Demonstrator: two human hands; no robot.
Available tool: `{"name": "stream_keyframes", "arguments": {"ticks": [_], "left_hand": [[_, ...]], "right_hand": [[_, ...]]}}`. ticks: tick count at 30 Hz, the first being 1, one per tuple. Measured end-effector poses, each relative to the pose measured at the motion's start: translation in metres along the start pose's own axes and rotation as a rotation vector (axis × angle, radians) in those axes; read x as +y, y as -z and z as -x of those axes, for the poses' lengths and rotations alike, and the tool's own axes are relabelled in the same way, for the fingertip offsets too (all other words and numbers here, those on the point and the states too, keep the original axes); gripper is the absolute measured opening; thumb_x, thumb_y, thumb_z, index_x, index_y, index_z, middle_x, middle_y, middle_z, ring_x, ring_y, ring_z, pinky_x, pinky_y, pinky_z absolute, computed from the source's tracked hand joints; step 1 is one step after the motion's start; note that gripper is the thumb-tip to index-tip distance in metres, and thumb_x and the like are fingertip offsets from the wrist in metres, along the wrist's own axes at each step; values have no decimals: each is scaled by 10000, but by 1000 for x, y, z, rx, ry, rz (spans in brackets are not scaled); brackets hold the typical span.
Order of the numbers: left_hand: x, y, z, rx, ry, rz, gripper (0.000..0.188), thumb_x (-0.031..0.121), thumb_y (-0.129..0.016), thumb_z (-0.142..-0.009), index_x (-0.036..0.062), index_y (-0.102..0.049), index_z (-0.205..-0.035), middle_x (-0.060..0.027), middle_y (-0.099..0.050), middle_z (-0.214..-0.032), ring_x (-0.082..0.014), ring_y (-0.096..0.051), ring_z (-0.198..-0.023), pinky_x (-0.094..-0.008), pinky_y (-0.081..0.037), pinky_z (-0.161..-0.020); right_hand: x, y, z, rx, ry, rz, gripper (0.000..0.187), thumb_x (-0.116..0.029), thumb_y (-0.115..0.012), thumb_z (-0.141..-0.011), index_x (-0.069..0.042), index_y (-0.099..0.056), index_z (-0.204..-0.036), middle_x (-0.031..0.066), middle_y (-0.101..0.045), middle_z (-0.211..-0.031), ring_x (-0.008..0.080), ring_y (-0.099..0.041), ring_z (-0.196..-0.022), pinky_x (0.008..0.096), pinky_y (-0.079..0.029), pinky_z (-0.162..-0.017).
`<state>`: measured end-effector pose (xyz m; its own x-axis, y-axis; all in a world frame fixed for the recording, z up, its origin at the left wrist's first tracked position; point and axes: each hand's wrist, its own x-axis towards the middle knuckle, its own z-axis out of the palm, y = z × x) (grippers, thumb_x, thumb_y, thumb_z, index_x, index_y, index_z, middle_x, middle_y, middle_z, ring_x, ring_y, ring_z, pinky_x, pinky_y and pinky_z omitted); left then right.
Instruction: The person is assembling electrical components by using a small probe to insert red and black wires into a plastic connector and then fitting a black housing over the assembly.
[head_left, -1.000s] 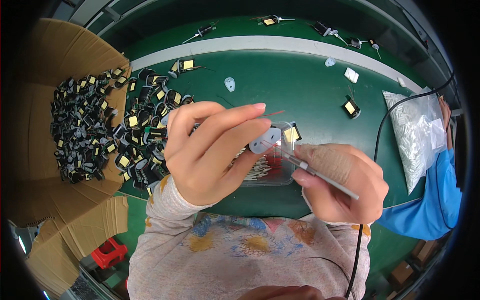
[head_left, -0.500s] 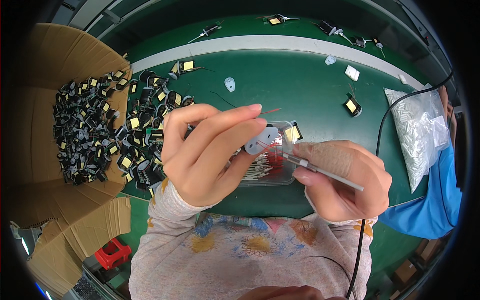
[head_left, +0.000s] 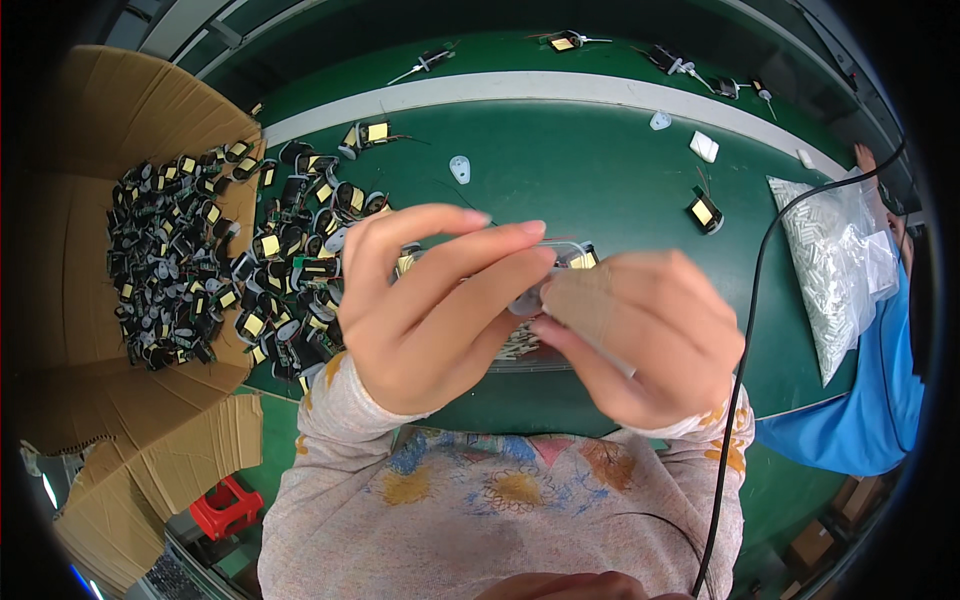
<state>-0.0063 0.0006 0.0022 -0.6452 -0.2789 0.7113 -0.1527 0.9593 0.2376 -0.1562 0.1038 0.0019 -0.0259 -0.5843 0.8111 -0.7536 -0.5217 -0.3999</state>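
Green worktop (head_left: 600, 170) spreads around a clear tub (head_left: 530, 369). Left of the tub lies a heap of black parts (head_left: 268, 246). Over it, the left hand (head_left: 500, 270) pinches a grey cap (head_left: 524, 303), best kept steady. Over the tub's right side, the blurred right hand (head_left: 645, 335) grips a slim rod (head_left: 617, 365); light, straight handling should help. A bag of white tubes (head_left: 822, 290) lies right of the tub.

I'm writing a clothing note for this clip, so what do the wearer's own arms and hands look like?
Both sleeves are long, pale and speckled, with mustard-yellow patches near the cuffs. The left hand and right hand are gloveless; a blurred wrap shows on a right finger.
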Motion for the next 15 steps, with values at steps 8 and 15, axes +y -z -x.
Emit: {"name": "stream_keyframes", "arguments": {"ticks": [8,15], "left_hand": [[-7,-8,7,43,263,844,343,90,-771,-680,22,-492,-866,-214,-639,-975,-287,-617,-954,-325,-481,-793],[5,-6,9,10,265,746,220,43,-697,-731,-1,-513,-843,-221,-637,-966,-235,-640,-795,-286,-500,-701]], "right_hand": [[3,11,-5,-51,-212,-62,242,13,-726,-556,18,-663,-790,107,-629,-703,219,-564,-566,280,-444,-531],[-4,1,8,55,148,411,463,-69,-588,-407,26,-671,-853,97,-575,-689,191,-545,-582,253,-457,-492]]}}
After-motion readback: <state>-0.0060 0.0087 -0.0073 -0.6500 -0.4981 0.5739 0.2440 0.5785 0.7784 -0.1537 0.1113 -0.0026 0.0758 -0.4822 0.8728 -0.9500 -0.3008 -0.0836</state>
